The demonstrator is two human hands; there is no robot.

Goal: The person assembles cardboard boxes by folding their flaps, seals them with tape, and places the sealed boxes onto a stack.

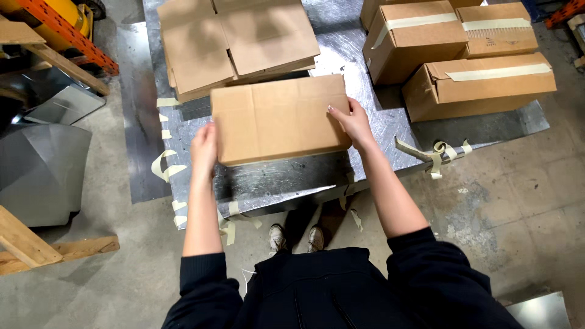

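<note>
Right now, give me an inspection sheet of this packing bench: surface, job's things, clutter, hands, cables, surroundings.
Surface: metal table, shiny and scuffed, its near edge hung with tape strips.
Job's things: plain box lying flat near the front edge, no tape showing on top.
Clutter: flat cartons stacked behind the box; three taped boxes at the right rear.
Hands: left hand on the box's left end, right hand on its right end, both pressed against the sides.
Cables: nothing seen.
Surroundings: concrete floor; sheet-metal duct pieces at left, wooden frame below them, orange rack at top left.
</note>
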